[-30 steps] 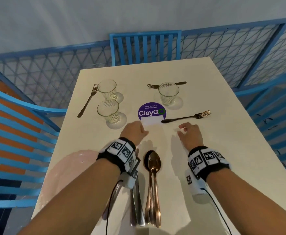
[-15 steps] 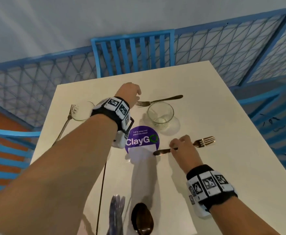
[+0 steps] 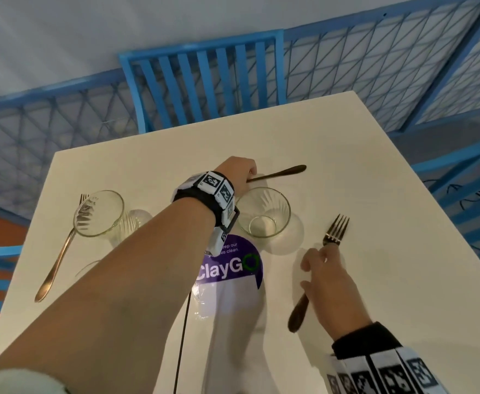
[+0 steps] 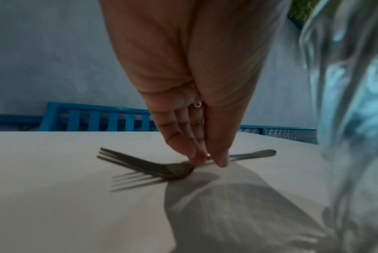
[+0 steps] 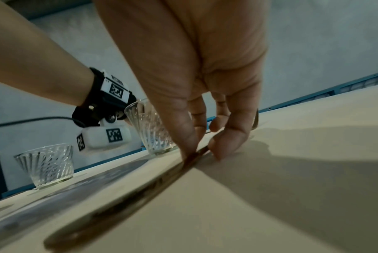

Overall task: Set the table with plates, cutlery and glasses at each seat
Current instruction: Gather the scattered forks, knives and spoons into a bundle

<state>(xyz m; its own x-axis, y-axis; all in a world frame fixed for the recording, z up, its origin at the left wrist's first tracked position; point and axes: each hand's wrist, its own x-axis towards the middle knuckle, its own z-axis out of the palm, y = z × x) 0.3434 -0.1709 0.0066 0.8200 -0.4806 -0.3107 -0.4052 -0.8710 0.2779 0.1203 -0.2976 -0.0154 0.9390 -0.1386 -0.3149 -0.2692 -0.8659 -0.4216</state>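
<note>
On the white table point(image 3: 375, 194) my left hand point(image 3: 237, 173) reaches to the far side and pinches the neck of a dark fork point(image 3: 284, 172). In the left wrist view the fingertips point(image 4: 196, 159) grip that fork point(image 4: 140, 164), whose tines tilt up off the table. My right hand point(image 3: 321, 263) pinches the shaft of a second fork point(image 3: 336, 228) at the right; its tines point away and its handle end point(image 3: 297, 314) toward me. The right wrist view shows the thumb and fingers point(image 5: 227, 147) closed on this handle point(image 5: 118, 202). An empty ribbed glass point(image 3: 264, 213) stands between the hands.
Two more glasses point(image 3: 99, 213) stand close together at the left, beside a third fork point(image 3: 59, 251). A purple ClayGo sticker point(image 3: 230, 265) marks the table's middle. A blue slatted chair point(image 3: 204, 81) stands at the far end, with blue mesh railing around.
My left hand has reached past the glass and closed on the far fork. My right hand has turned its fork from crosswise to tines pointing away. The view has moved forward over the table.
</note>
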